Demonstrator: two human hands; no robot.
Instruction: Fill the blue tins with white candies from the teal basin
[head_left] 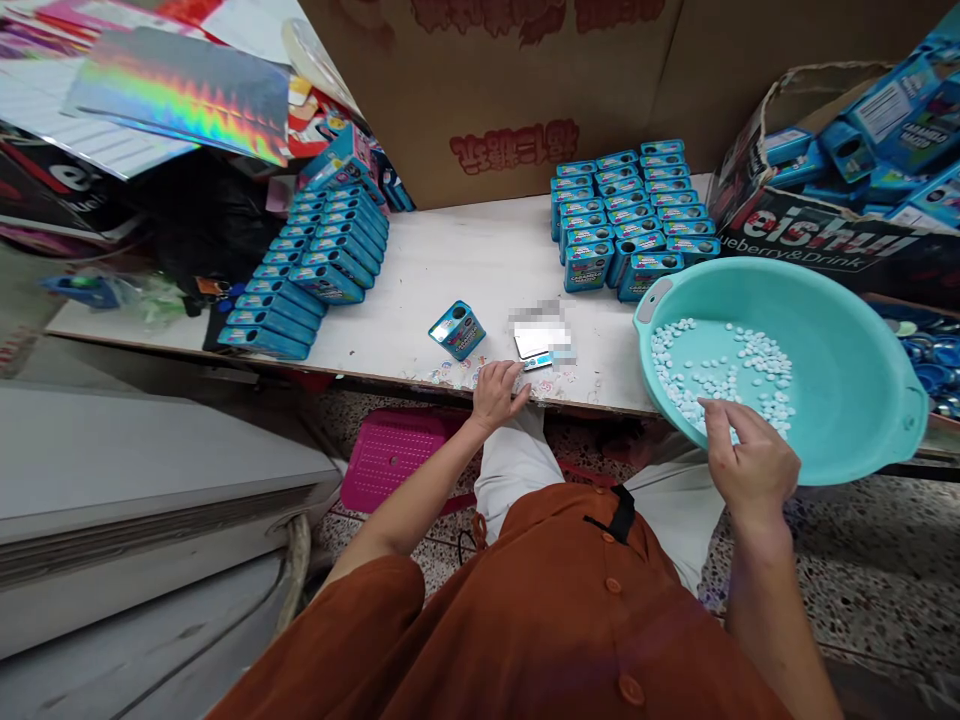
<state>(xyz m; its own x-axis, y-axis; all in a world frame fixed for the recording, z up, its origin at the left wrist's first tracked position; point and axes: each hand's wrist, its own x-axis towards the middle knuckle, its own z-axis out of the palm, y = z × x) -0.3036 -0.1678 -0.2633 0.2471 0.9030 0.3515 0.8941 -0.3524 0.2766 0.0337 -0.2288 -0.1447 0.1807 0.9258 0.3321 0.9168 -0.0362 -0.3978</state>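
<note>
My left hand rests on the front edge of the white table, fingers laid out flat and holding nothing. Just beyond its fingertips lies a small digital scale, partly blurred out. A single blue tin stands to the left of the scale, tilted in view, with a dark round hole in its top. Over the near rim of a turquoise basin, my right hand is closed, thumb and fingers together; what they hold, if anything, is hidden. Small pale-blue candies are scattered across the basin's floor.
Rows of blue tins stand at the left, and another block of tins at the back right. Behind rises a large cardboard box. An open carton of tins sits right. A pink stool is below the table.
</note>
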